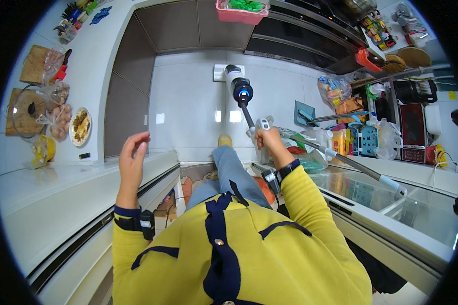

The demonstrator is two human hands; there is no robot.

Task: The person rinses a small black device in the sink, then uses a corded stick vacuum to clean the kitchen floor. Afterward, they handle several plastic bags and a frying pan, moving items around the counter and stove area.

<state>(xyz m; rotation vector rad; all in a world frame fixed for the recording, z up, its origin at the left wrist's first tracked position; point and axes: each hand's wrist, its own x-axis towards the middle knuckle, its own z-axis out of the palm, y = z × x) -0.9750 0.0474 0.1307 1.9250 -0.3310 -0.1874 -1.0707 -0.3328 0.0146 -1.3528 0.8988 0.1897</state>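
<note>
My right hand (268,138) grips the pale handle of an upright cordless floor cleaner (245,112). Buttons show on top of the handle, just ahead of my fingers. From there a dark tube runs forward to the white body, where a round display glows with a blue ring. The cleaner's white floor head (219,73) rests on the glossy tiles near the base cabinets. My left hand (133,160) is held up with nothing in it, thumb apart from the fingers, beside the end of the left counter. A yellow slipper (224,140) is on my forward foot.
Sliding glass doors (397,213) frame the doorway around me. A teal dustpan (304,113), a long pole (353,162) and plastic bags (334,89) crowd the right side. On the left counter (95,95) stands a plate of food (80,126). A pink bin (236,16) is ahead.
</note>
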